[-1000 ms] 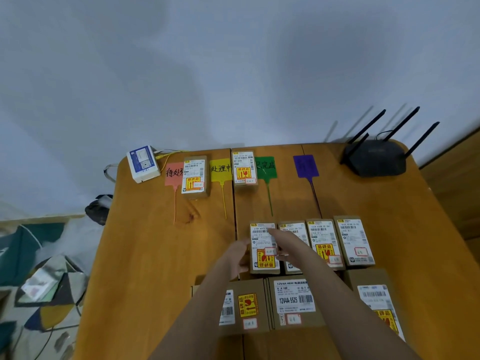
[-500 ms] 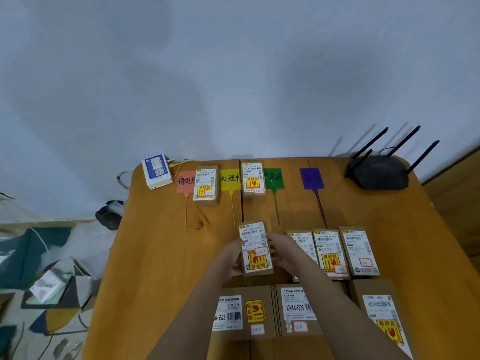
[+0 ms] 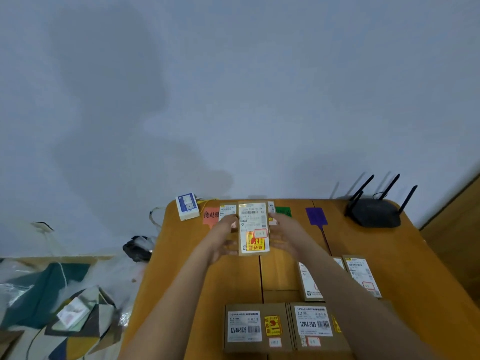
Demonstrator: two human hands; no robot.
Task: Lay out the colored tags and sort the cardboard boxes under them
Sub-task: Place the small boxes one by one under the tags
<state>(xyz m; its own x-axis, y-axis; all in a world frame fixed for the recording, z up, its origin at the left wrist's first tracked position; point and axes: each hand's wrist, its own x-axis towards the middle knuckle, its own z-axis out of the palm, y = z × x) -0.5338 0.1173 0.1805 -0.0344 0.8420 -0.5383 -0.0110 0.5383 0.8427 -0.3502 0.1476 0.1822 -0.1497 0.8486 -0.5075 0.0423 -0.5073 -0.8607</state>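
I hold a small cardboard box with a white label and a yellow-red sticker up above the table, my left hand on its left side and my right hand on its right. Behind it along the far edge lie a pink tag, a green tag and a purple tag; the yellow tag is hidden by the box. One small box by the pink tag and another peek out beside the held one.
On the wooden table, two larger boxes lie near the front edge; small boxes sit right of my right arm. A black router stands far right, a white-blue device far left. Cloth and bags lie on the floor left.
Both hands have lifted the small box from the row and carried it forward, up towards the tags. The camera has tilted upward.
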